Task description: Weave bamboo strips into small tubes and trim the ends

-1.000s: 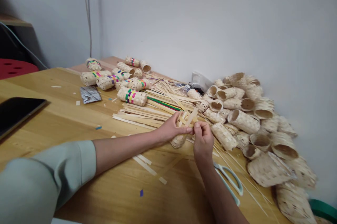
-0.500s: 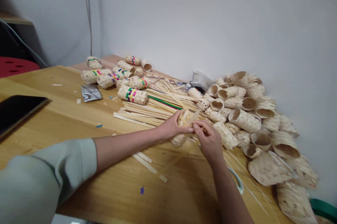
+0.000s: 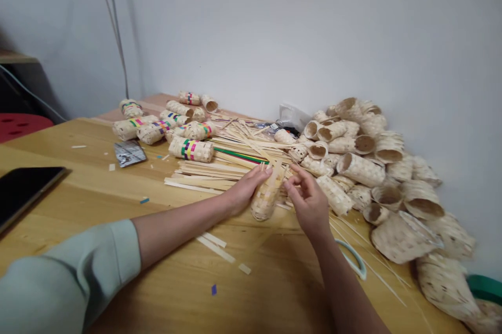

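A small woven bamboo basket (image 3: 265, 199), shaped like a tube, leans slightly with its rounded end toward me. Loose strip ends stick up from its far end. My left hand (image 3: 248, 187) is wrapped around its left side, thumb along the upper part. At the basket's upper right edge, my right hand (image 3: 309, 200) has its thumb and forefinger curled at a narrow bamboo strip (image 3: 286, 172). The fingertips partly hide this strip. Behind the hands lies a layer of flat loose bamboo strips (image 3: 207, 174), with green and red ones among them.
Plain woven tubes (image 3: 363, 175) are heaped along the wall at right. Colour-banded woven pieces (image 3: 191, 149) lie at back left. A phone (image 3: 29, 193), a silver packet (image 3: 129, 153), strip scraps (image 3: 215, 246) and a pale-handled tool (image 3: 355, 260) are on the wooden table (image 3: 164, 281).
My right hand has shifted slightly away from the left thumb to the basket's right edge. The basket's side now shows more fully. My view has tilted a little.
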Available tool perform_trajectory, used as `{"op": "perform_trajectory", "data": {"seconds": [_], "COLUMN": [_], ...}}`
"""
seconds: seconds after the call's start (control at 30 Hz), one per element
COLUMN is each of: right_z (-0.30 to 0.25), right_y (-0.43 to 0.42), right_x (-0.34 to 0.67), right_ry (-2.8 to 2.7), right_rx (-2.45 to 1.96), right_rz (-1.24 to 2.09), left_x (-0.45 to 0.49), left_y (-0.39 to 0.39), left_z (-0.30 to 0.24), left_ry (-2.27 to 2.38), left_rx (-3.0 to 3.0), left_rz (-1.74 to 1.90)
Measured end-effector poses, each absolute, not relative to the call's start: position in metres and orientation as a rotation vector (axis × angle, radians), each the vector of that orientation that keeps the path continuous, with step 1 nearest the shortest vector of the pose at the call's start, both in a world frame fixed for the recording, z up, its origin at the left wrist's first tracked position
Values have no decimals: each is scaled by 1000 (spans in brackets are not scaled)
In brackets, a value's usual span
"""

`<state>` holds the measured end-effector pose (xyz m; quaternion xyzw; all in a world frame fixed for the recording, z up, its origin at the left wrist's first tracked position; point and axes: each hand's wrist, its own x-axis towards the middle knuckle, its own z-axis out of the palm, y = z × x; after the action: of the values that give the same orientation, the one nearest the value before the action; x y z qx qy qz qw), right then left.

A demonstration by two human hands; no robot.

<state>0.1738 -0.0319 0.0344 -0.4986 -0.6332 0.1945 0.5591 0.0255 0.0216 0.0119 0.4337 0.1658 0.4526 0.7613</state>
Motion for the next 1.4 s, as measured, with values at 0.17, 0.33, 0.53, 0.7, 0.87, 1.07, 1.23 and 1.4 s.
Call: {"op": "perform_trajectory", "data": {"seconds": [0.17, 0.33, 0.53, 0.7, 0.87, 1.07, 1.23, 1.4], "right_z": [35, 34, 28, 29, 35, 40, 43, 44], "right_y": [-27, -27, -30, -30, -31, -34, -37, -38], "right_x": [184, 182, 174, 175, 180, 181, 178, 175], "right_ry": [-1347, -1386, -1547, -1779, -1822, -1757, -1697, -1688], "right_rx": [-1150, -1153, -1129, -1096, -1109, -1214, -1298, -1340], "right_rz": [615, 725, 452, 163, 151, 224, 209, 171], "left_x": [24, 25, 25, 26, 24, 20, 21, 23], "left_y": [20, 20, 20, 20, 21, 22, 20, 21], "left_z": [15, 12, 11, 9, 3, -2, -3, -3], "left_ry": [374, 331, 307, 297, 252, 218, 317, 358], "left_rx": [931, 967, 980, 970, 983, 1143, 1242, 1336], "left_rz": [982, 962, 940, 965, 964, 888, 987, 1029]}}
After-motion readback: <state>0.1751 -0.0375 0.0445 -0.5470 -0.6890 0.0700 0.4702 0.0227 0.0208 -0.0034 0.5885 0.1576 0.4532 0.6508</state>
